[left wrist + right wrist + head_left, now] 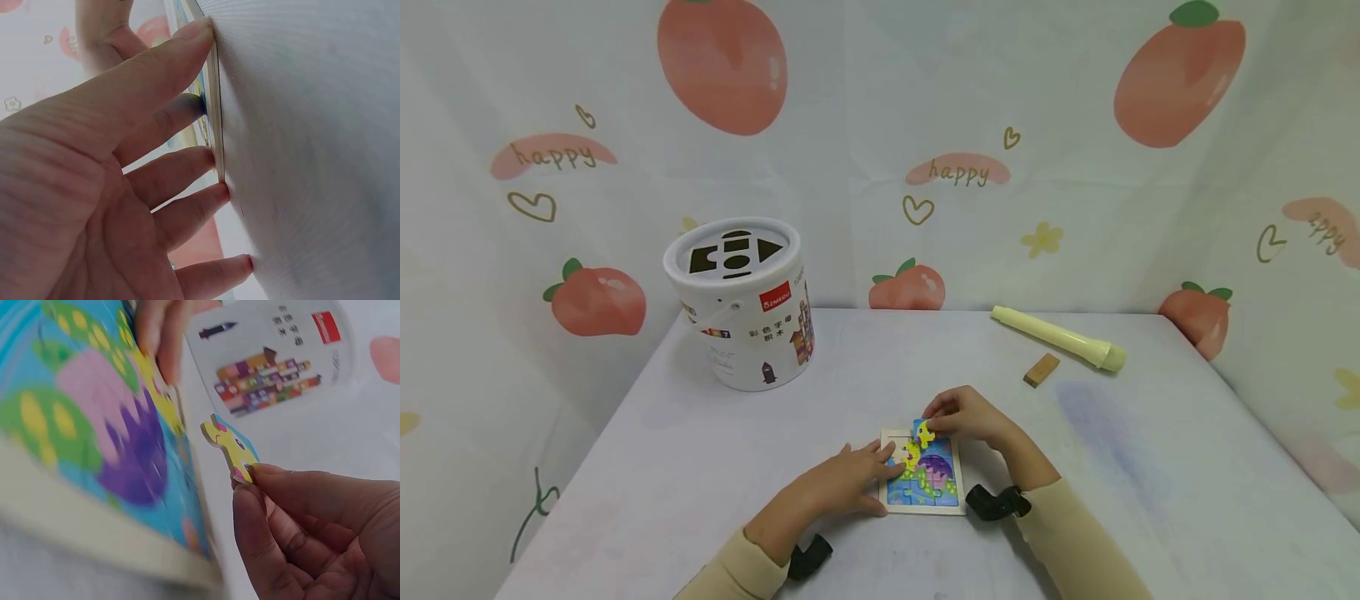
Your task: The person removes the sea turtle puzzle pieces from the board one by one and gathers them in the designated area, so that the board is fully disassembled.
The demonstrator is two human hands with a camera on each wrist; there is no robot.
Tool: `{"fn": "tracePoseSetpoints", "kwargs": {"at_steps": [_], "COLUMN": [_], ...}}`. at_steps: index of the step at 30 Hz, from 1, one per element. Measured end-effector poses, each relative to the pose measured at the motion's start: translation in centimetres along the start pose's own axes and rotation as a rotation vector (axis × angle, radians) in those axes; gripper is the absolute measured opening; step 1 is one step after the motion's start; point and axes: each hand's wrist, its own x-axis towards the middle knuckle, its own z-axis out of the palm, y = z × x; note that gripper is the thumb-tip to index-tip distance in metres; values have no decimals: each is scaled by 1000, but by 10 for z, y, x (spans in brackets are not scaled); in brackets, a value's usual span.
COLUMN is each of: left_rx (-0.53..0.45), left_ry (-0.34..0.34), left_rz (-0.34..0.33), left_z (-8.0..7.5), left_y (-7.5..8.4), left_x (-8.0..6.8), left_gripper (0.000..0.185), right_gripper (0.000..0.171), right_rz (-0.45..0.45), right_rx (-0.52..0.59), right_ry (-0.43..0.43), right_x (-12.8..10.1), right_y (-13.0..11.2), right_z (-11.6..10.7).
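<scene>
Standing beside the surface (pixel 715 467), I note a small framed jigsaw puzzle board (pixel 925 487) lying flat near the front edge, between the person's two hands. The left hand (pixel 842 483) rests with fingers (pixel 187 162) straight and spread, their tips pressed against the left edge of the board and onto the surface; it grips nothing. The right hand (pixel 966 414) pinches a yellow and blue puzzle piece (pixel 231 447) between thumb and fingertips, held just above the upper part of the board; from the head view I cannot tell whether the piece touches it. Most of the board shows a picture in blue, green and purple. A white toy bucket (pixel 741 304) with shape cut-outs in its lid stands well apart at the rear left. A cream-coloured flashlight (pixel 1060 337) lies at the rear right, with a small wooden block (pixel 1041 370) just beside it.
</scene>
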Motion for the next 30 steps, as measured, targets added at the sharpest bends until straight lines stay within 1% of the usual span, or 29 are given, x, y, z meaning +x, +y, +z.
{"fn": "tracePoseSetpoints", "kwargs": {"at_steps": [4, 12, 17, 23, 30], "left_rx": [-5, 1, -4, -8, 3], "left_ry": [0, 20, 24, 30, 54], "left_rz": [-9, -4, -16, -18, -18], "left_z": [1, 2, 2, 3, 4], "left_y": [1, 0, 0, 0, 0], "left_x": [1, 1, 0, 0, -1], "left_gripper": [61, 63, 61, 59, 58], "right_gripper": [23, 21, 22, 21, 23], "right_rz": [0, 50, 67, 100, 102], "right_rx": [22, 41, 52, 25, 31], "right_ry": [19, 120, 153, 186, 186], "right_x": [-7, -18, -21, -25, -28], "right_y": [5, 25, 35, 38, 40], "right_z": [-15, -37, -44, -48, -53]}}
